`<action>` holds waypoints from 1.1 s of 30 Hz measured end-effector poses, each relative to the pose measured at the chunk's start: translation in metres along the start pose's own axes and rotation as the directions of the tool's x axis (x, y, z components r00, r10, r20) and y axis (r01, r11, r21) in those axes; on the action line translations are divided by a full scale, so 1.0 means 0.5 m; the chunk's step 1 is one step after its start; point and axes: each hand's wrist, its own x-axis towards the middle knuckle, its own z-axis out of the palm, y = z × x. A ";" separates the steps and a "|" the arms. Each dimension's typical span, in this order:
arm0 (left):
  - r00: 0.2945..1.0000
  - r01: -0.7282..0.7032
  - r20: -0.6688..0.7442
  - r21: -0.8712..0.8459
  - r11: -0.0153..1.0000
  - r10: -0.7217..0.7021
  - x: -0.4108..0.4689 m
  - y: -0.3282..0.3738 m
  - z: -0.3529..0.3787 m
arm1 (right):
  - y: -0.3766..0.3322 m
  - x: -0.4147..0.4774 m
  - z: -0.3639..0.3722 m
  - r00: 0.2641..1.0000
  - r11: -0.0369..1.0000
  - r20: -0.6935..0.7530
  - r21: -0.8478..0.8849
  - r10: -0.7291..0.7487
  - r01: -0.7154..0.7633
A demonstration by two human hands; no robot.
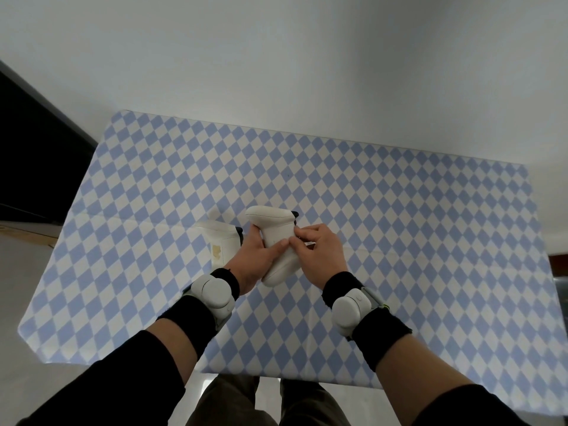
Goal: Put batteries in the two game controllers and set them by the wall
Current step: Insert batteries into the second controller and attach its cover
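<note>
A white game controller (274, 232) is held just above the middle of the table with its back side toward me. My left hand (256, 261) grips its left side, thumb lying across the back. My right hand (318, 252) pinches at the middle of the back with its fingertips. A second white controller (219, 238) lies on the table to the left, partly hidden behind my left hand; a yellowish patch shows on it. No loose batteries are visible.
The table (399, 226) wears a blue-and-white diamond-pattern cloth and stands against a white wall (307, 72) along its far edge. Dark furniture (33, 155) stands at the left. My legs show below the table's near edge.
</note>
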 end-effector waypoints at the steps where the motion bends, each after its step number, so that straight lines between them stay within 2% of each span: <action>1: 1.000 -0.001 0.001 -0.001 1.000 0.001 -0.001 -0.001 -0.001 | -0.002 -0.002 0.001 1.000 1.000 0.002 0.001 0.001 -0.001; 12: 0.999 -0.020 -0.036 0.015 1.000 0.021 -0.019 0.006 -0.020 | -0.010 -0.016 -0.010 0.987 0.997 0.140 0.006 -0.079 0.079; 17: 0.994 0.093 -0.064 0.016 0.996 -0.092 -0.030 0.023 -0.036 | -0.001 -0.024 -0.021 0.981 0.992 0.157 -0.028 -0.117 0.122; 21: 0.967 0.248 0.071 -0.068 0.966 -0.243 -0.035 0.051 -0.049 | -0.004 -0.036 -0.017 0.962 0.972 0.189 -0.091 -0.197 0.217; 25: 0.904 0.383 0.257 -0.128 0.915 -0.342 -0.045 0.079 -0.061 | -0.018 -0.039 -0.014 0.916 0.931 0.290 -0.154 -0.277 0.331; 28: 0.860 0.440 0.317 -0.066 0.896 -0.399 -0.051 0.093 -0.072 | -0.030 -0.041 -0.008 0.889 0.927 0.361 -0.139 -0.281 0.349; 33: 0.824 0.456 0.346 0.068 0.888 -0.449 -0.051 0.107 -0.099 | -0.056 -0.035 -0.010 0.863 0.901 0.452 -0.239 -0.226 0.361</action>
